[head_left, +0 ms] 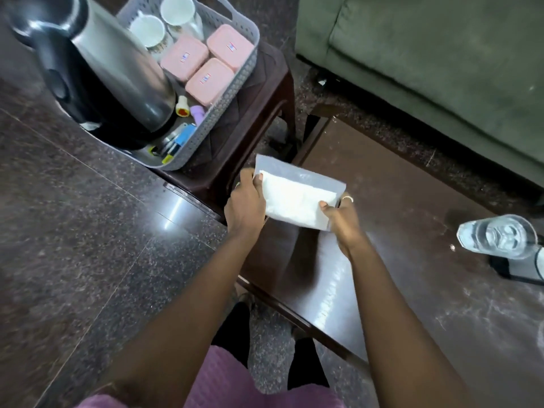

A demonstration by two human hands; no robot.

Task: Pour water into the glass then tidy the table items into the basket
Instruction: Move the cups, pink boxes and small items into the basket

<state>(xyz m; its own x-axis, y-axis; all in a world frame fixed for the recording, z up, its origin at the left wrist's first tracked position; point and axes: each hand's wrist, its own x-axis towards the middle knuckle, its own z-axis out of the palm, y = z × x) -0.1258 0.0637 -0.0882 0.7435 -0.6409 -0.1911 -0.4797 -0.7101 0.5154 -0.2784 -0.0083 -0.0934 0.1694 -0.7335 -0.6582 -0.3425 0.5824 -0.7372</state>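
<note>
Step in hand: I judge the water is already poured and I am tidying now, carrying a pouch [297,195] toward the basket [235,92].
Left hand [245,198]: fingers [258,178] closed on the pouch's left edge, thumb on top.
Right hand [343,216]: fingers closed on the pouch's right lower corner, thumb on its face; a ring shows on one finger.
Pouch, place: held in the air above the near left corner of the dark desk [412,260], between the desk and the stool [259,119] that bears the basket.
Pouch, look: flat, rectangular, translucent plastic with a clear band along the top and white contents filling the lower part; soft, likely to sag if gripped by one end.
Basket: grey, perforated, on the dark stool to the upper left; it holds two white cups [162,22], three pink lidded boxes [206,63], a steel kettle [109,78] and small bits at the near end.
Doing it well: I would keep both grips until the pouch is over the basket, then slide it flat or on edge into a free gap, probably beside the pink boxes, clear of the cups and kettle.
Glass [500,235]: clear, looks filled, standing on the desk at far right, well apart from my hands; best kept away from any elbow swing.
</note>
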